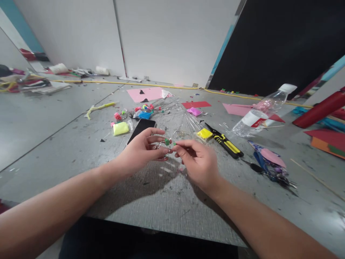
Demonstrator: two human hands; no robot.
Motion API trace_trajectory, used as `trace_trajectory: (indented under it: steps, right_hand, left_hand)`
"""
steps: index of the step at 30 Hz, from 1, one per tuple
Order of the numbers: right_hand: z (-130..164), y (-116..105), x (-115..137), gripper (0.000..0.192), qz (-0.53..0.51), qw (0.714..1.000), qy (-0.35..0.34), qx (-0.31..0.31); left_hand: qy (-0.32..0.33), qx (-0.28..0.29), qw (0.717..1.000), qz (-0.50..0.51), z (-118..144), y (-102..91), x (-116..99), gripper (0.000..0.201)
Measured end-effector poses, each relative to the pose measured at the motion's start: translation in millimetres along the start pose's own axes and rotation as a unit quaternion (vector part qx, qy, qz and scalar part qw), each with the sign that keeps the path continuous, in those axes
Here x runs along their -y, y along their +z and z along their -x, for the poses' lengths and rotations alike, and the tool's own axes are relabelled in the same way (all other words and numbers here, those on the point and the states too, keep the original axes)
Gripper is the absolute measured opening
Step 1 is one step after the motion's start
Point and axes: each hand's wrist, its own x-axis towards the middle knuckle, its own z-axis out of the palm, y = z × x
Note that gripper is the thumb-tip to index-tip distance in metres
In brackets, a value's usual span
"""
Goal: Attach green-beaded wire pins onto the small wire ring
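Judged partway: just right of the phone (142, 127), the left hand (144, 148) lightly grips a wire-like loop (161, 144) with a green lump (167, 142); the right hand (201, 158) pinches a smaller green bit (174, 144), seemingly not yet joined. Bottle (249, 120), well right of phone: contents unclear; yellow packet (205, 133), nearer: looks filled.

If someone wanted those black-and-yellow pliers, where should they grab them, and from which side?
Probably around the middle of the handles, with the right hand coming from the near right. The pliers lie on the table with the handles close together, pointing right and toward the person; the nose points away, near a yellow packet.
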Motion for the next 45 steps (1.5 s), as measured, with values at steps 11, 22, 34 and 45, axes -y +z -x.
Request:
trace_trajectory:
  steps: [11,22,34,45]
  right_hand:
    - [-0.8,0.0,5.2,0.008,0.02,0.987,-0.157,0.029]
    - [1.0,-0.1,7.5,0.012,-0.005,0.99,-0.141,0.019]
    - [0.6,0.3,5.9,0.004,-0.092,0.994,-0.016,0.058]
    - [1.4,-2.5,8.9,0.016,-0.023,0.993,-0.111,0.038]
  left_hand:
    - [-0.013,0.0,1.0,0.017,2.1,1.9,1.2,0.032]
    - [-0.001,0.016,0.998,0.059,3.5,-0.1,0.1,0.022]
    - [0.015,0.036,0.998,0.041,3.4,-5.2,2.4,0.015]
    - [0.001,0.032,0.998,0.049,3.0,-3.5,-1.5,0.015]
